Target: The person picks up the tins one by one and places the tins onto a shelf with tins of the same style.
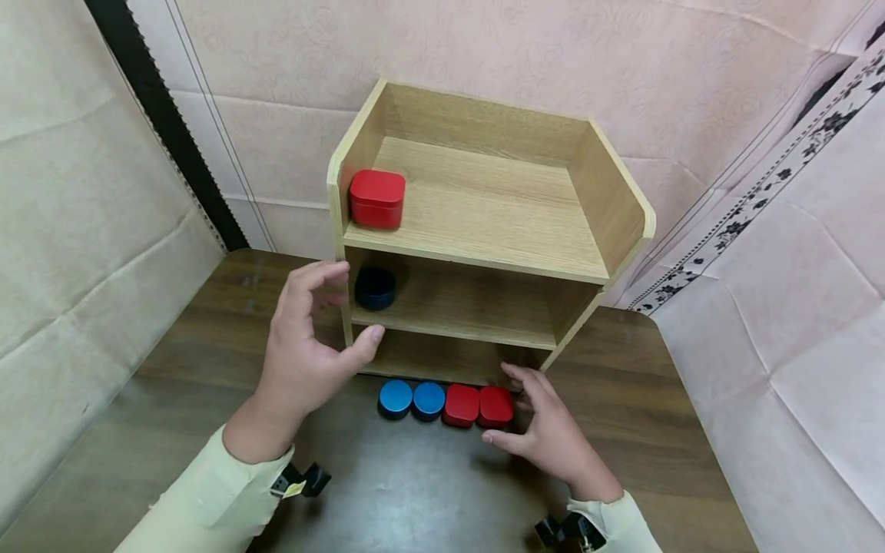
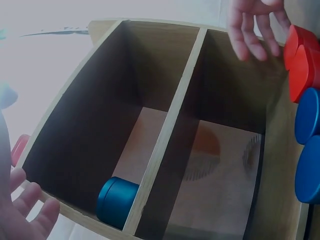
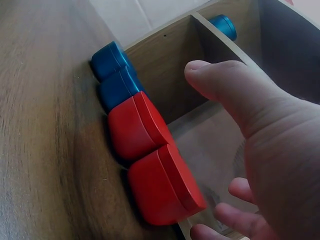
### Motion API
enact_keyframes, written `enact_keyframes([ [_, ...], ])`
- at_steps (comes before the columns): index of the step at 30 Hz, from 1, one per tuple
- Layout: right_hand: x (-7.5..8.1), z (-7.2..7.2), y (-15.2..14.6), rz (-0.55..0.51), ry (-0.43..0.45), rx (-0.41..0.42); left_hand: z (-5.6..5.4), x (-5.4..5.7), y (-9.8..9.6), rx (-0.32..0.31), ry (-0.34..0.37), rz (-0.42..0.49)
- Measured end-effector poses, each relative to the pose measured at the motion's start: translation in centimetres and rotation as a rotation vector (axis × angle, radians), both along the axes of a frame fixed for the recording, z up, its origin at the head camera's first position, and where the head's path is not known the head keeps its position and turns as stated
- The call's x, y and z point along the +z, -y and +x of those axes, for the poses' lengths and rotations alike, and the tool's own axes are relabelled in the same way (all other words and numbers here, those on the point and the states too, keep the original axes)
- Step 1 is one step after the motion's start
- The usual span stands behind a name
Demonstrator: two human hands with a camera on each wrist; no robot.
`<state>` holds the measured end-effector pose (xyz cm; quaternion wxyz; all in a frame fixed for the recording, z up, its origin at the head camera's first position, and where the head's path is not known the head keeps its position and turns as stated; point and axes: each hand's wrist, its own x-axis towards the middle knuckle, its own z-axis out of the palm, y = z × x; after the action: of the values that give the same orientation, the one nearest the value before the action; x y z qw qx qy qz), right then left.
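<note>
My left hand [image 1: 304, 353] hovers by the left side of a wooden shelf, fingers and thumb spread and holding nothing. Close to its fingertips, a dark blue round tin [image 1: 376, 289] stands at the left end of the middle shelf. Above it, a red square tin [image 1: 377, 200] sits at the left of the top shelf. My right hand [image 1: 546, 430] is beside the row's right end, thumb and fingers apart around empty space. That row, before the shelf, has two blue round tins [image 3: 122, 87] and two red square tins [image 3: 162, 187], side by side.
The wooden shelf unit [image 1: 477, 265] has three levels and raised side panels. It stands on a brown wooden table [image 1: 608, 384]. Pale patterned cloth [image 1: 484, 46] hangs behind and at both sides. Black wrist cameras are strapped at both cuffs.
</note>
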<state>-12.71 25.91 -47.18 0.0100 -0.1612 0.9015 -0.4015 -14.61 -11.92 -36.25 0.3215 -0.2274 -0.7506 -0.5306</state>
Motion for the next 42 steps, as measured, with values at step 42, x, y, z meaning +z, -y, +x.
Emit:
enact_keyframes([
  [42, -3.0, -0.6, -0.4, 0.015, 0.023, -0.003, -2.5, 1.6, -1.0, 0.122, 0.072, 0.194],
])
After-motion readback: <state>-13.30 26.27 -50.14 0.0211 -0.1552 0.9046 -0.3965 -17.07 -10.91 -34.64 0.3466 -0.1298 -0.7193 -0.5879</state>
